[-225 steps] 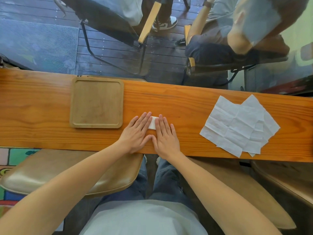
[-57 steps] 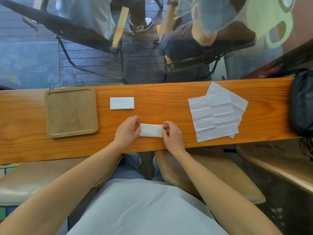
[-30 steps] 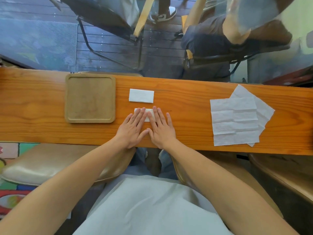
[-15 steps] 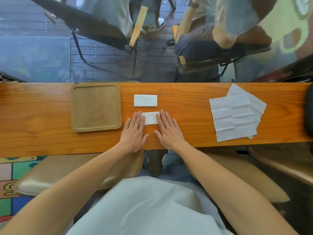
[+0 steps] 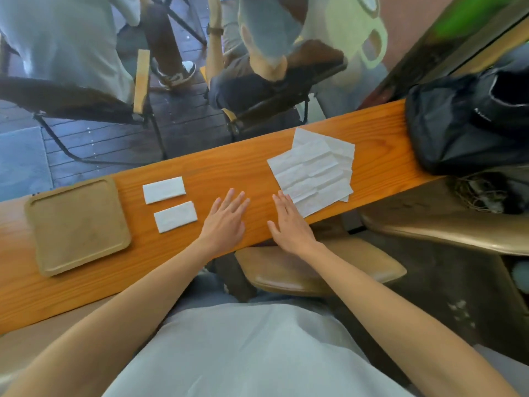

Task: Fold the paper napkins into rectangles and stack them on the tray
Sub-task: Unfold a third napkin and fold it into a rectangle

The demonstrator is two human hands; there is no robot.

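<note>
Two folded white napkin rectangles lie on the wooden counter, one farther (image 5: 164, 189) and one nearer (image 5: 175, 216), just right of the bare wooden tray (image 5: 77, 224). A loose pile of unfolded napkins (image 5: 313, 171) lies to the right. My left hand (image 5: 226, 222) hovers flat with fingers spread over bare wood, right of the folded pieces. My right hand (image 5: 287, 224) is flat too, its fingertips at the near left corner of the unfolded pile. Neither hand holds anything.
A black bag (image 5: 466, 124) sits on the counter's right end. Tan stool seats (image 5: 315, 270) stand below the near edge. Beyond the glass, people sit on chairs (image 5: 274, 93).
Both hands have left the second folded napkin and moved right toward the unfolded pile. The view has swung right, bringing the black bag into sight.
</note>
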